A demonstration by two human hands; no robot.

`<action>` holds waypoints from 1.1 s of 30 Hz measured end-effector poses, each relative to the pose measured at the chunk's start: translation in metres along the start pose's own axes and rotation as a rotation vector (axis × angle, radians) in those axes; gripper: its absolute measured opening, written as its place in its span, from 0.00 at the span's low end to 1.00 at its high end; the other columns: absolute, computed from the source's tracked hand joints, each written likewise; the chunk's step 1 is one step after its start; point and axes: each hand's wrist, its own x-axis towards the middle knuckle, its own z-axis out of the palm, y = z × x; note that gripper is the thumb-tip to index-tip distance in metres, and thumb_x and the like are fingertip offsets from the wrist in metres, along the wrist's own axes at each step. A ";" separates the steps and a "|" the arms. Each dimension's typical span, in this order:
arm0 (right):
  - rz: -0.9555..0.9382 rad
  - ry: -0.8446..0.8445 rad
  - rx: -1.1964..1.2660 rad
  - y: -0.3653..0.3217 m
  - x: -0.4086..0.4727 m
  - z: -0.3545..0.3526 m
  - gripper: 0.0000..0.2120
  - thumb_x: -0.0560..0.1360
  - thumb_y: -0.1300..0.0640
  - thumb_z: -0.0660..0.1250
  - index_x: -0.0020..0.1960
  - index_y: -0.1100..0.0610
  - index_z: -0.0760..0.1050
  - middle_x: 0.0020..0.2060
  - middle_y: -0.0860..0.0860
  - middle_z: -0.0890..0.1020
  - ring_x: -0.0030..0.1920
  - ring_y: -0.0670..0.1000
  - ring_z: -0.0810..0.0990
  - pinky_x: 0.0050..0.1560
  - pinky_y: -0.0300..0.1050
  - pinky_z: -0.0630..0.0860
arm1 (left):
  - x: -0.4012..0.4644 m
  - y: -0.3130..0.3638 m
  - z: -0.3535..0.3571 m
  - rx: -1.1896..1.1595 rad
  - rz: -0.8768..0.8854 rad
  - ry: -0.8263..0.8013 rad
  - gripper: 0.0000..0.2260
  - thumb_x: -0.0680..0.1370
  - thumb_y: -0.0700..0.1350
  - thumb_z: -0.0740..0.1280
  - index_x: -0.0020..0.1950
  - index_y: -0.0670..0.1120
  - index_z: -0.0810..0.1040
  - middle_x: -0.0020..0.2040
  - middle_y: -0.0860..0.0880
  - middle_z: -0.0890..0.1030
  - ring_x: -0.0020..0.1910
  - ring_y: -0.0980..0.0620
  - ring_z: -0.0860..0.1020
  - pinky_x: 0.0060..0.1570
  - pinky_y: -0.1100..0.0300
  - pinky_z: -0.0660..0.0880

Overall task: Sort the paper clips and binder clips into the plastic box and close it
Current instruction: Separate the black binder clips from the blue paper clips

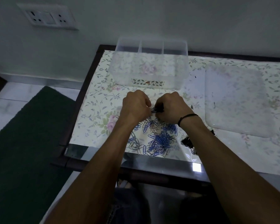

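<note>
1. Landmark = clear plastic box (pixel 149 67), open top, 3 small compartments along its far wall, standing at the far edge of the table (pixel 94 101)
2. Lid (pixel 236 101) lies flat to the right of the box, apart from it
3. Left hand (pixel 135 105) and right hand (pixel 172 106) meet just in front of the box, knuckles up, fingers curled in
4. Both hands pinch 1 black binder clip (pixel 155 110) between them; exact finger placement hidden by the knuckles
5. Right wrist wears a black band (pixel 187 118)
6. Paper clips (pixel 158 139), blue and silver mixed, are heaped on the table in front of the box, under and behind the hands, reaching to the near edge
7. More binder clips (pixel 187 141) lie near-right of that heap, partly hidden by the right forearm; count unclear
8. Box compartments look bare, though the clear walls make it hard to tell
9. Wall socket plate (pixel 47 16) is up left of the box; green mat (pixel 26 143) is on the floor left of the table
</note>
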 end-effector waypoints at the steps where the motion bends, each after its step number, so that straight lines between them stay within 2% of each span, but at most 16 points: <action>1: 0.006 0.001 0.007 0.000 -0.001 -0.001 0.10 0.67 0.59 0.74 0.47 0.56 0.86 0.42 0.55 0.86 0.47 0.56 0.82 0.48 0.49 0.82 | 0.000 0.000 0.000 -0.003 0.005 -0.018 0.10 0.70 0.40 0.75 0.50 0.49 0.87 0.50 0.48 0.87 0.49 0.51 0.84 0.47 0.62 0.77; 5: 0.040 0.022 0.058 0.002 -0.003 -0.007 0.11 0.62 0.51 0.78 0.43 0.54 0.88 0.36 0.52 0.87 0.39 0.51 0.83 0.45 0.45 0.82 | -0.001 0.000 -0.002 -0.071 0.011 -0.095 0.12 0.73 0.42 0.74 0.56 0.49 0.86 0.53 0.49 0.87 0.52 0.53 0.84 0.51 0.63 0.77; 8: 0.073 0.067 0.168 0.000 -0.005 -0.016 0.12 0.61 0.51 0.79 0.43 0.54 0.88 0.35 0.51 0.87 0.37 0.46 0.84 0.43 0.42 0.83 | -0.002 0.001 -0.003 -0.166 -0.002 -0.153 0.11 0.74 0.42 0.73 0.56 0.49 0.86 0.52 0.49 0.87 0.49 0.54 0.84 0.46 0.66 0.76; 10: 0.081 0.072 0.232 -0.004 -0.007 -0.022 0.13 0.60 0.51 0.80 0.43 0.54 0.87 0.34 0.50 0.87 0.37 0.44 0.84 0.43 0.39 0.82 | -0.002 0.002 -0.006 -0.218 -0.032 -0.141 0.10 0.74 0.42 0.74 0.54 0.50 0.87 0.47 0.49 0.87 0.44 0.54 0.83 0.40 0.66 0.76; 13: 0.085 0.067 0.278 -0.008 -0.009 -0.026 0.14 0.59 0.52 0.81 0.43 0.55 0.86 0.34 0.49 0.86 0.36 0.43 0.84 0.41 0.38 0.82 | 0.000 0.000 -0.010 -0.307 -0.085 -0.120 0.05 0.72 0.41 0.76 0.46 0.48 0.89 0.35 0.51 0.85 0.32 0.57 0.79 0.29 0.67 0.74; 15: 0.093 0.084 0.293 -0.007 -0.008 -0.026 0.16 0.58 0.52 0.81 0.44 0.55 0.86 0.33 0.50 0.85 0.35 0.44 0.84 0.40 0.38 0.82 | 0.002 -0.002 -0.014 -0.378 -0.102 -0.131 0.02 0.72 0.42 0.77 0.43 0.47 0.89 0.32 0.50 0.84 0.29 0.57 0.79 0.28 0.67 0.74; 18: 0.111 0.094 0.326 -0.004 -0.007 -0.028 0.18 0.58 0.51 0.81 0.46 0.54 0.85 0.34 0.49 0.86 0.35 0.42 0.84 0.40 0.37 0.82 | 0.005 -0.004 -0.020 -0.562 -0.131 -0.141 0.01 0.72 0.40 0.77 0.42 0.44 0.88 0.35 0.45 0.86 0.34 0.51 0.84 0.41 0.58 0.84; 21: 0.094 0.096 0.338 -0.004 -0.008 -0.029 0.17 0.59 0.52 0.81 0.47 0.54 0.86 0.35 0.50 0.86 0.36 0.44 0.84 0.40 0.37 0.82 | 0.007 -0.005 -0.025 -0.682 -0.168 -0.130 0.02 0.73 0.37 0.75 0.44 0.42 0.87 0.38 0.42 0.87 0.42 0.45 0.87 0.47 0.51 0.84; 24: 0.079 0.095 0.355 -0.005 -0.008 -0.028 0.17 0.60 0.51 0.80 0.47 0.54 0.87 0.37 0.50 0.87 0.38 0.45 0.85 0.43 0.39 0.83 | 0.007 -0.008 -0.025 -0.656 -0.201 -0.166 0.04 0.73 0.35 0.74 0.42 0.43 0.87 0.40 0.40 0.87 0.43 0.44 0.87 0.49 0.48 0.84; 26: 0.083 0.086 0.359 -0.006 -0.008 -0.027 0.17 0.61 0.51 0.80 0.48 0.54 0.87 0.37 0.50 0.87 0.38 0.45 0.85 0.45 0.40 0.83 | 0.008 -0.012 -0.023 -0.567 -0.213 -0.193 0.08 0.70 0.35 0.75 0.47 0.46 0.87 0.45 0.41 0.87 0.45 0.45 0.86 0.51 0.46 0.83; 29: 0.106 0.087 0.363 -0.005 -0.008 -0.027 0.18 0.60 0.52 0.81 0.49 0.54 0.87 0.38 0.50 0.87 0.38 0.44 0.85 0.43 0.36 0.82 | 0.006 -0.011 -0.023 -0.498 -0.229 -0.205 0.21 0.67 0.38 0.75 0.60 0.51 0.82 0.53 0.42 0.85 0.47 0.44 0.86 0.48 0.46 0.84; 31: 0.111 0.098 0.365 -0.006 -0.008 -0.028 0.18 0.60 0.53 0.81 0.49 0.54 0.87 0.37 0.49 0.86 0.38 0.43 0.84 0.41 0.33 0.81 | 0.004 -0.007 -0.026 -0.623 -0.249 -0.195 0.18 0.73 0.39 0.74 0.62 0.48 0.80 0.52 0.40 0.84 0.42 0.44 0.86 0.43 0.45 0.85; 33: 0.097 0.107 0.368 -0.007 -0.008 -0.029 0.16 0.60 0.54 0.81 0.47 0.54 0.87 0.35 0.48 0.86 0.36 0.41 0.84 0.41 0.33 0.81 | 0.001 0.000 -0.030 -0.714 -0.247 -0.201 0.09 0.77 0.42 0.72 0.57 0.44 0.82 0.49 0.41 0.85 0.40 0.45 0.86 0.40 0.49 0.85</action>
